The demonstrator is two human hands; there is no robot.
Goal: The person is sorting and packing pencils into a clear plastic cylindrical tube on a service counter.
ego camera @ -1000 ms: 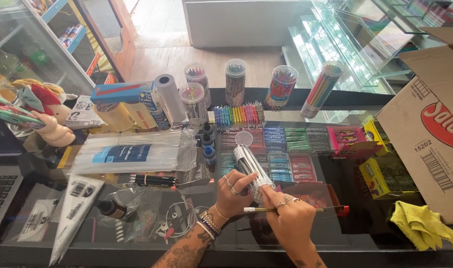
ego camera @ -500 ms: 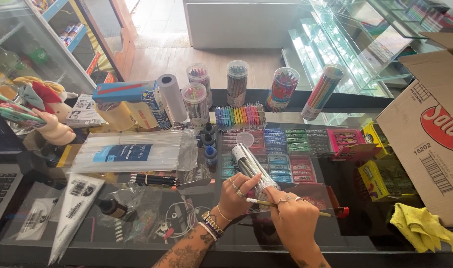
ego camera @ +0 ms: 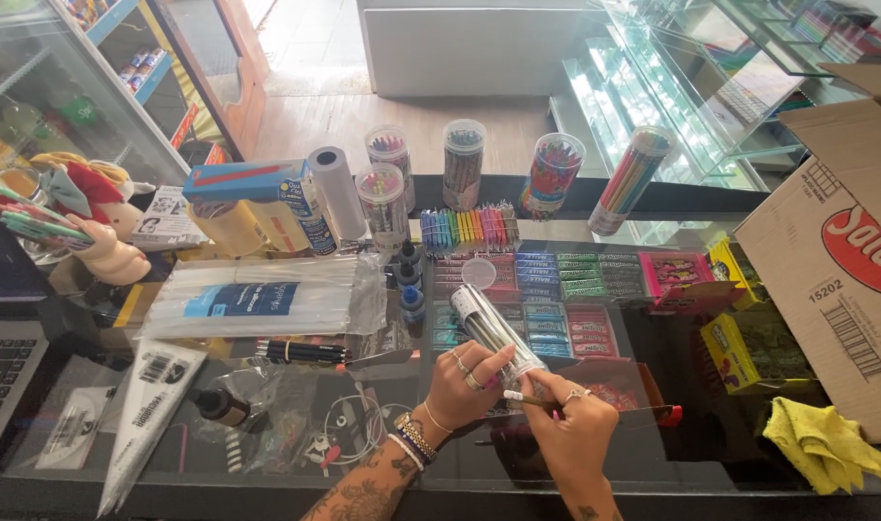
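Over the glass counter [ego camera: 711, 453], clear tube [ego camera: 489, 333] tilted lower

Tubs of coloured pencils [ego camera: 463, 162] line the back of a glass counter [ego camera: 267, 482], beside a paper roll [ego camera: 337, 191]. A cardboard box [ego camera: 836, 260] stands at right above a yellow cloth [ego camera: 826, 446]; a laptop [ego camera: 1, 371] sits at left.

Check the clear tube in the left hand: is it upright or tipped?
Tipped. The clear tube slants across the glass counter, its capped end up-left, its lower end gripped by the left hand.
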